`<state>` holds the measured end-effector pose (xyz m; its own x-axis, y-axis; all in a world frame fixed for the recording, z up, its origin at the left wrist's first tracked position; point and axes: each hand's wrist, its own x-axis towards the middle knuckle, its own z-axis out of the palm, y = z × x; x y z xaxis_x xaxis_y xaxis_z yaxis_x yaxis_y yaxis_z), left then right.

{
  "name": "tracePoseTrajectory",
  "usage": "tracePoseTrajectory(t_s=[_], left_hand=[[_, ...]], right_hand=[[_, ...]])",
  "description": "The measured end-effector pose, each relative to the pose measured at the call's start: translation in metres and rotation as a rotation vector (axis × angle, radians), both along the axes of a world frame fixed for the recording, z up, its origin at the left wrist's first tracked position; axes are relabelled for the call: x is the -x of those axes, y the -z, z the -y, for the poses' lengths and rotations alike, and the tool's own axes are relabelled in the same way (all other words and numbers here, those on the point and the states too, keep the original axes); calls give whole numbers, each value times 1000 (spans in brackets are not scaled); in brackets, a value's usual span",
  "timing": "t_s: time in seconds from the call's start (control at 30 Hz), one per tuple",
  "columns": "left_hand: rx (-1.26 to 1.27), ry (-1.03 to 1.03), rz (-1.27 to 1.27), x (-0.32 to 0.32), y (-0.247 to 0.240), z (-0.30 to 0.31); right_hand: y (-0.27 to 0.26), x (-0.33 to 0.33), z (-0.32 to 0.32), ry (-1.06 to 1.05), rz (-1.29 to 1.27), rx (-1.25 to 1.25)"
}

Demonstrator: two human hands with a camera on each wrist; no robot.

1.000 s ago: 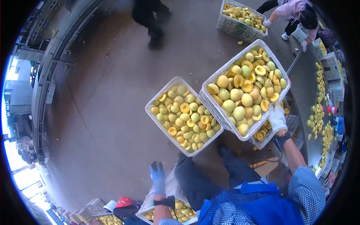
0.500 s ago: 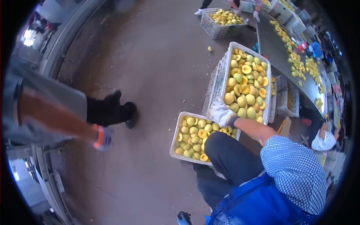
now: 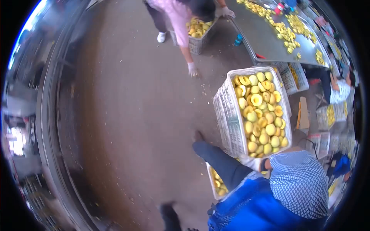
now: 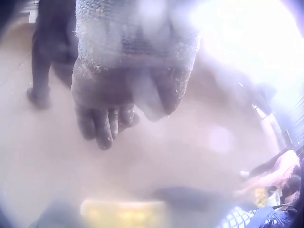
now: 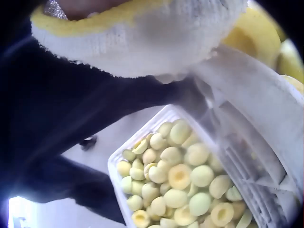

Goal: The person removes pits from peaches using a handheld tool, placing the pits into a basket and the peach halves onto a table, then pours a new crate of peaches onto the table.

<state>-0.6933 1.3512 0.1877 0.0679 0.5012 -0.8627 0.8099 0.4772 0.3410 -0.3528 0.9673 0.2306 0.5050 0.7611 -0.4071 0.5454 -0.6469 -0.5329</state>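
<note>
A white plastic crate [image 3: 227, 127] full of yellow-green halved fruit, like peaches or apricots [image 3: 262, 115], stands high in front of me. My right hand [image 3: 251, 163], in a white glove, grips its near edge. In the right wrist view the glove [image 5: 142, 42] covers part of the rim [image 5: 247, 76], and its fingers are mostly hidden. Lower down is a second fruit-filled crate [image 5: 114, 164], partly covered by my leg in the head view. Gloved, my left hand [image 4: 123, 80] hangs over the floor with loosely bent fingers, holding nothing.
A person in pink [image 3: 179, 23] bends beside another fruit crate [image 3: 196, 44], one gloved hand near the floor. At right, a metal table [image 3: 246, 34] carries scattered fruit halves; a seated person [image 3: 339, 90] is beyond it. A cardboard piece [image 3: 303, 115] stands right of my crate.
My right hand has gone from the upper crate's right side to its left corner, then its near edge. The head view has swung round. The person in pink now reaches toward the floor.
</note>
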Motion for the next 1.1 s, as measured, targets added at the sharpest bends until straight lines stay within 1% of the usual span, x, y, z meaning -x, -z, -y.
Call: tracePoseTrajectory(t_s=[0.07,0.13,0.2,0.3,0.37,0.47,0.53,0.63,0.67,0.7,0.77,0.83,0.87,0.9,0.97,1.03,1.1], left_hand=[[3,89,-35,-70,0,-44],[14,143,-67,-127,-1,-74],[32,195,-85,-177,-3,-103],[38,277,-94,-256,-1,-154],[40,324,-76,-315,6,-187],[44,405,-44,-412,21,-234],[30,456,-16,-485,29,-255],[-6,532,35,-614,35,-269],[-14,542,47,-655,33,-265],[-33,597,71,-695,28,-259],[-59,697,127,-771,9,-232],[-89,709,113,-818,4,-210],[-109,691,124,-844,18,-194],[-106,665,97,-864,21,-182],[-82,616,33,-888,39,-164],[-39,592,5,-920,65,-154],[0,613,12,-972,86,-150]], right_hand=[[11,-19,-13,93,-147,63],[19,-33,-18,167,-280,152],[13,-42,-15,269,-426,286],[7,-66,-34,394,-610,476],[2,-95,-45,445,-622,515],[2,-159,-51,429,-370,317],[-19,-227,-78,1065,-420,317],[17,-312,-77,1076,-235,223],[29,-347,-74,1104,-217,177],[38,-384,-73,1130,-199,131],[52,-489,-73,1250,-210,58],[82,-589,-74,1238,-134,-57],[98,-645,-73,1204,-68,-83],[114,-703,-71,1170,0,-107],[163,-803,-67,1123,162,-60],[210,-884,-64,1052,239,8],[248,-944,-66,1008,240,56]])
